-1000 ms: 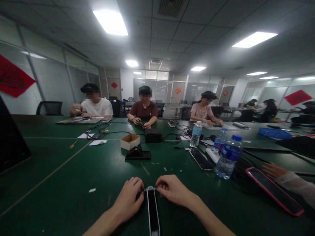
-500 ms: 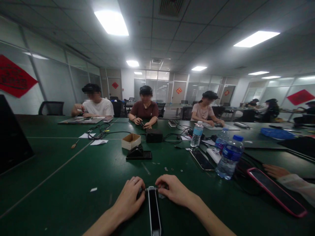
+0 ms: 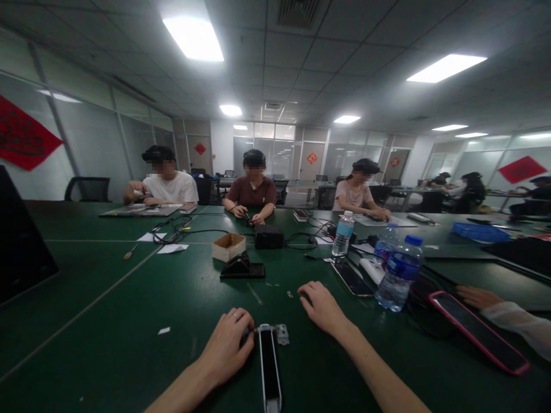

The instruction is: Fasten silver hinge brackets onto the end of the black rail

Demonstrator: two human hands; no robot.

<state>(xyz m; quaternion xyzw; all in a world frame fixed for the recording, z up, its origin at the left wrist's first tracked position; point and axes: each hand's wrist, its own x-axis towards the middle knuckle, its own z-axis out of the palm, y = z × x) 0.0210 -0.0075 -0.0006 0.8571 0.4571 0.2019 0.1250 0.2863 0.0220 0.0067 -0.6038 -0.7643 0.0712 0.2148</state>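
A long black bar with a silver frame (image 3: pixel 270 367) lies on the green table and points away from me. My left hand (image 3: pixel 226 347) is curled around its far end. A small metal hinge plate (image 3: pixel 282 334) sticks out to the right of that end. My right hand (image 3: pixel 322 308) rests apart from the bar, further forward, with its fingertips on the table. Close to those fingers lies a tiny metal ring (image 3: pixel 290 294). Whether my right hand holds anything is hidden.
Two water bottles (image 3: pixel 400 275) and a phone (image 3: pixel 352 279) lie to my right. A co-worker's hand (image 3: pixel 477 296) rests beyond a pink-cased phone (image 3: pixel 477 332). Ahead stand a cardboard box (image 3: pixel 229 246) and a black stand (image 3: pixel 241 268), with cables further on.
My right hand has left the bar and moved forward and to the right, uncovering the hinge plate. My left hand stays on the bar.
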